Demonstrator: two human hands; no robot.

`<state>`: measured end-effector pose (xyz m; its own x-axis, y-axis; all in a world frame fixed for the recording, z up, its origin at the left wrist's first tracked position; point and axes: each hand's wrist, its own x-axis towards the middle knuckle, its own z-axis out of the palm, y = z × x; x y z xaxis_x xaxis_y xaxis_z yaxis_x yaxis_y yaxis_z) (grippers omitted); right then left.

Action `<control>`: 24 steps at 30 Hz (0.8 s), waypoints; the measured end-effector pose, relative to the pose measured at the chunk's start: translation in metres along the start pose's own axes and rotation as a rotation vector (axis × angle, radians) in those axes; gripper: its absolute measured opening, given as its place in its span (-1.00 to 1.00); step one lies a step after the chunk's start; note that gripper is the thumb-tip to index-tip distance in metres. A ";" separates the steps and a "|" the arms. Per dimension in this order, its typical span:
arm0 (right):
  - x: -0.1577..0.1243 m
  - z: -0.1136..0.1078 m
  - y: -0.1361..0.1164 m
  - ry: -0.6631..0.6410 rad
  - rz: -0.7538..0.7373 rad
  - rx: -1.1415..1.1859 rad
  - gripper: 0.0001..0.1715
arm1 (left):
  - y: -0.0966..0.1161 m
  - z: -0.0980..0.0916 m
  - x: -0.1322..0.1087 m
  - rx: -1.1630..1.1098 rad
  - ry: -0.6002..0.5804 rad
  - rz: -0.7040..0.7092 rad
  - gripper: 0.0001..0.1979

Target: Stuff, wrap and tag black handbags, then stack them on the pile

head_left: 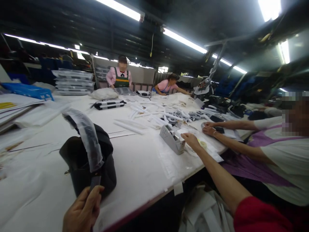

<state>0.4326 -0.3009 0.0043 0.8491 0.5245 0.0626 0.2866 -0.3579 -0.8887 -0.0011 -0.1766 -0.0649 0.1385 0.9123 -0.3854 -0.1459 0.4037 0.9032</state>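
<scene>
My left hand (83, 207) is closed around the lower end of a dark strap. Clear-white plastic film (90, 141) covers the strap's upper length, which arches over a black bag (109, 170) standing on the white table. The bag's top gapes and its inside looks dark. My right hand (191, 141) reaches across to a grey tape dispenser (171, 140), fingertips pinched together close to its front end. Whatever lies between those fingertips is too small to make out. A pale yellowish roll of tape (203, 144) lies just beyond my right hand.
On the right, a co-worker's hands (209, 128) work over a dark piece. White strips and grey rings (177, 117) litter the table's middle. Two more people stand at the far side. A stack of plastic-wrapped packs (73, 82) is back left; scraps (205, 209) sit below the table edge.
</scene>
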 end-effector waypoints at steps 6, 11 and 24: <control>0.024 -0.007 0.039 -0.180 0.139 0.090 -0.75 | 0.001 0.002 -0.001 0.035 0.005 0.048 -0.35; 0.030 -0.006 0.052 -0.108 0.079 0.155 -0.75 | 0.004 0.007 -0.003 0.027 0.019 0.045 -0.34; -0.014 -0.007 0.073 -0.076 0.175 0.002 -0.78 | 0.001 0.007 -0.003 -0.043 -0.020 0.072 -0.40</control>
<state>0.4445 -0.3399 -0.0587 0.8501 0.5111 -0.1269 0.1371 -0.4474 -0.8838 0.0053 -0.1791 -0.0616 0.1453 0.9377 -0.3157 -0.1977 0.3402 0.9193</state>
